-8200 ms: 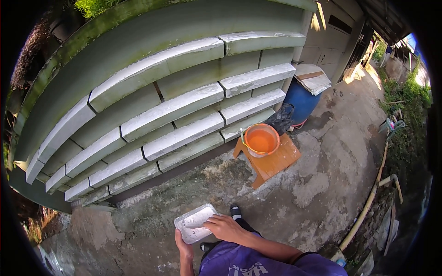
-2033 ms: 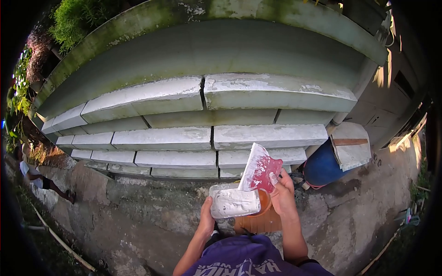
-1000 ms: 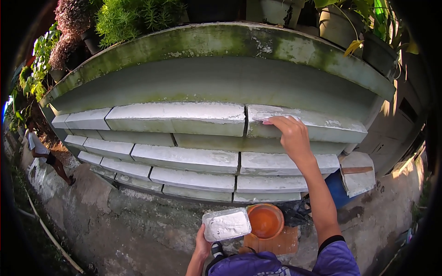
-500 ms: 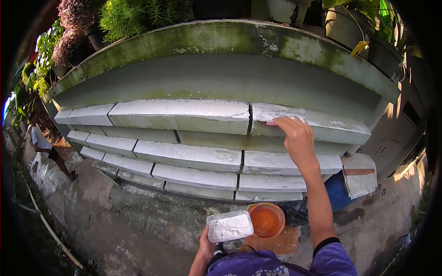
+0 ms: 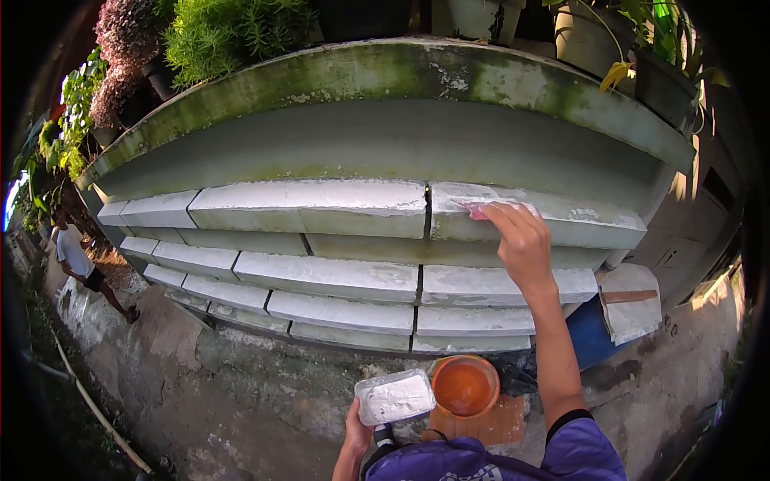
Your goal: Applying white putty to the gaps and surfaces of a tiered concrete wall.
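My right hand [image 5: 523, 244] grips a pink scraper [image 5: 478, 211], its blade against the upper face of the right-hand block [image 5: 561, 207] on the top ledge, near a dark vertical gap. White patchy coating covers that face, with greenish stain below. The blade is mostly hidden by my fingers and white paste. My left hand [image 5: 354, 429] holds a shallow rectangular tray [image 5: 395, 397] of white paste low at my front. Further coated ledges [image 5: 337, 274] run beneath the top one along the curved wall [image 5: 369, 136].
An orange bucket [image 5: 464, 385] stands on a wooden board [image 5: 477, 425]. Behind my right arm are dark plastic [image 5: 521, 369] and a blue barrel [image 5: 589, 333] with a lid [image 5: 630, 313]. Potted plants [image 5: 233, 40] line the wall top. A person [image 5: 76, 256] is at the left; pipes [image 5: 96, 401] edge the concrete path.
Two seconds ago the scraper was above the tray; my right hand has since lifted it onto the top ledge. Over the last half second it has shifted slightly right. My left hand still holds the tray.
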Tool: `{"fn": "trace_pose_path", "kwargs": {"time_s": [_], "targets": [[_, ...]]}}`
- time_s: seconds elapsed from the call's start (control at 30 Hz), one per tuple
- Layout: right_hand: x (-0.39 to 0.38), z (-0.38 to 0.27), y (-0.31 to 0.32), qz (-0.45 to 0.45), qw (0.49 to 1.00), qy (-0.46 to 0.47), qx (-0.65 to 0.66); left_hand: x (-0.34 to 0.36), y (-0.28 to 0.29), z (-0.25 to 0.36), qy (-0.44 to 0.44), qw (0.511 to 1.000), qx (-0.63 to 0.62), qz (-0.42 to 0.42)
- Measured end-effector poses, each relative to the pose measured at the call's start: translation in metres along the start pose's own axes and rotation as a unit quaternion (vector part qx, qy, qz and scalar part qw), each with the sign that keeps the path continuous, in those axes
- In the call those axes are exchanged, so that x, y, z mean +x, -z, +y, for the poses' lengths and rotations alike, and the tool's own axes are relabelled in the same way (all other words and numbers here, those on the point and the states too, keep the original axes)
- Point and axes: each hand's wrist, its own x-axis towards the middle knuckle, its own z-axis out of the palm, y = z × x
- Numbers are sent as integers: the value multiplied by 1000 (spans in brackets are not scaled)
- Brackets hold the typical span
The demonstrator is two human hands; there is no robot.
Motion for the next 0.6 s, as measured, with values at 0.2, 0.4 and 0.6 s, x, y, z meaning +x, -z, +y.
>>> {"fn": "trace_pose_path", "kwargs": {"time_s": [0.2,0.4,0.6], "targets": [[1,30,-24,-40,998,4,-48,7,-5,-9,14,1000,12,-17],[-13,-2,5,-14,999,6,-37,9,0,-16,-10,1000,26,-2],[10,39,-25,-14,997,44,-62,14,-9,-25,-9,999,29,-25]]}}
